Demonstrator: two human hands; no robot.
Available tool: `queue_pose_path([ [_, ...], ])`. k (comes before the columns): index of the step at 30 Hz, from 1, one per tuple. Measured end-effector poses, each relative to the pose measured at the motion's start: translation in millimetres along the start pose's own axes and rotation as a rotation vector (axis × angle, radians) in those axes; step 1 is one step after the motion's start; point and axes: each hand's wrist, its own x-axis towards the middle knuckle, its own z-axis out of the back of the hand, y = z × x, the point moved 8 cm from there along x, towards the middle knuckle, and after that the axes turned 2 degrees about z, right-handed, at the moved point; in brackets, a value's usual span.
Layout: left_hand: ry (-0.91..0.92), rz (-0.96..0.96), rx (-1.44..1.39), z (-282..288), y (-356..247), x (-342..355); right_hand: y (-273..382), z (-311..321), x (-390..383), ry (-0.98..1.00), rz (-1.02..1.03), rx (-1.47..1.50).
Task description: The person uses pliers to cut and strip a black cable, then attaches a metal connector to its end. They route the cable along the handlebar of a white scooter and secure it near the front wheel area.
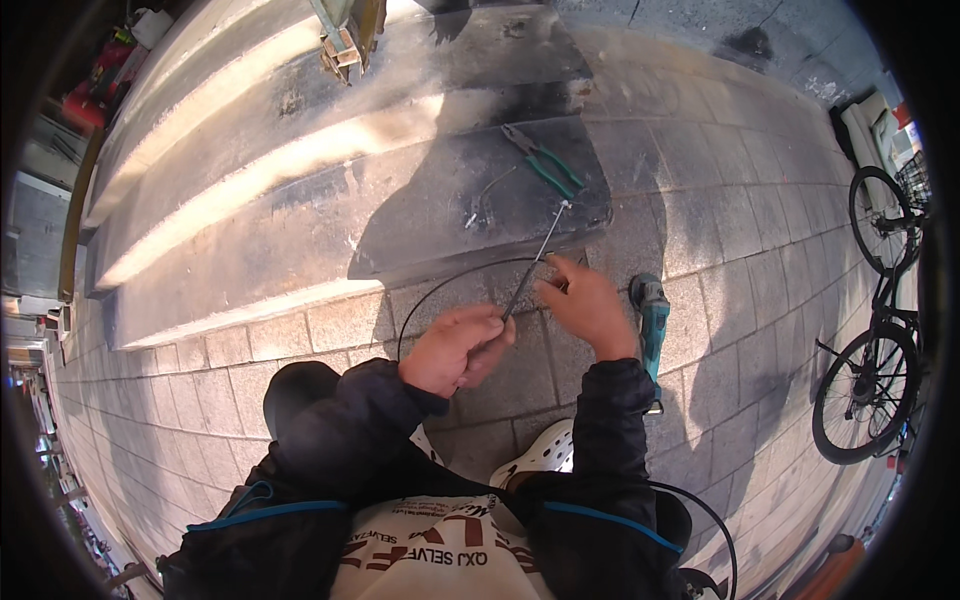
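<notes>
My left hand (456,347) is closed round the dark lower part of a thin rod-like piece (519,287). Its upper part is silvery and ends in a small pale tip over the step edge. Just above, my right hand (588,312) pinches with thumb and forefinger where a thin black cable (440,287) meets this piece. That cable curves away to the left and passes behind my left hand. Whether the two are one part I cannot tell. On the step beyond lie pliers (548,164) with green handles, next to a thin bent piece of wire (487,195).
A teal angle grinder (653,330) lies on the paving right of my right hand. Stone steps (270,215) rise ahead, with a metal frame's foot (343,55) on them. A bicycle (872,340) stands far right. White clogs (535,452) are below my hands.
</notes>
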Motion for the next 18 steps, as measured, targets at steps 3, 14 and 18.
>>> queue_pose_path([
  [3, -0.014, 0.008, 0.041, 0.4, 8.5, 4.9, -0.6, -6.8, 8.4, 0.028, -0.261, 0.978],
  [14, 0.002, 0.016, -0.001, -3.2, 17.5, 8.1, 21.6, -5.7, 9.6, -0.057, -0.309, 1.446],
  [18, 0.006, -0.109, 0.148, -1.2, 17.3, 9.7, 16.3, -8.2, 10.8, -0.034, -0.267, 1.402],
])
